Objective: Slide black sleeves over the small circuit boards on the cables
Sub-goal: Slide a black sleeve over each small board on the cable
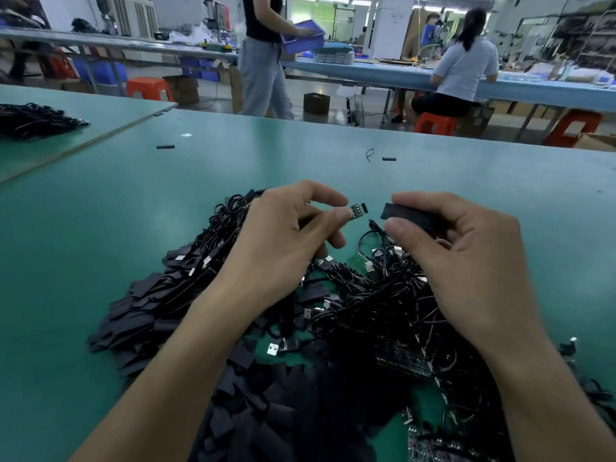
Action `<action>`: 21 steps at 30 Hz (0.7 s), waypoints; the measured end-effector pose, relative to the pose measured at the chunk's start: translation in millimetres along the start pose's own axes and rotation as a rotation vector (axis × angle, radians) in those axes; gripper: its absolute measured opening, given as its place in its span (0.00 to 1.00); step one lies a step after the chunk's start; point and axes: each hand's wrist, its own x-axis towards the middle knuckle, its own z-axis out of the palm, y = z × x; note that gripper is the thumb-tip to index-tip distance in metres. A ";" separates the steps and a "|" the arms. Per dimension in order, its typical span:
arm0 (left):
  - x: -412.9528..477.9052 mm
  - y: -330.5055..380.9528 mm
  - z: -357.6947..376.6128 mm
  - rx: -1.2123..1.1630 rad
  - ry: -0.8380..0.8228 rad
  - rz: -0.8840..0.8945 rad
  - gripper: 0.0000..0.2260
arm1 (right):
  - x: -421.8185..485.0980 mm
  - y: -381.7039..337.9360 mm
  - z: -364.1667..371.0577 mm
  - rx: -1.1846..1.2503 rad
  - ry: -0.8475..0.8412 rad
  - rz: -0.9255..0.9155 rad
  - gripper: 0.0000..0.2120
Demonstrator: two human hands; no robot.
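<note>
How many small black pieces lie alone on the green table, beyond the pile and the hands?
2. The left piece lies beyond the left hand; the right piece lies beside a curled wire. The pile might hide more.

Bright, even overhead light across the green matte desk (133, 245), soft shadows under the hands; wide-angle bending at the edges, background workers slightly soft and blurred.

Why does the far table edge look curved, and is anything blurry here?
Head view: the wide-angle lens bows the table edge; the board in the left hand and the sleeve in the right hand look sharp; the seated worker behind looks softer; light is even, no harsh glare.
</note>
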 end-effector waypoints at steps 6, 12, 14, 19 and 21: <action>-0.9 2.4 0.7 -0.022 -0.021 0.009 0.03 | -0.9 -1.2 -0.9 0.043 -0.011 -0.001 0.12; -3.2 3.8 -1.8 -0.037 -0.029 0.005 0.04 | -1.7 0.0 1.8 0.089 -0.010 0.025 0.14; -2.8 3.3 -1.5 -0.037 -0.015 0.008 0.04 | -2.3 -0.6 2.5 0.087 -0.013 0.031 0.14; 1.4 -1.7 -7.1 -0.055 0.131 0.035 0.06 | -4.9 -2.0 3.2 -0.127 -0.070 0.038 0.13; 3.9 -5.0 -11.1 -0.050 0.198 0.041 0.07 | -7.3 -2.9 5.8 -0.320 -0.104 0.040 0.13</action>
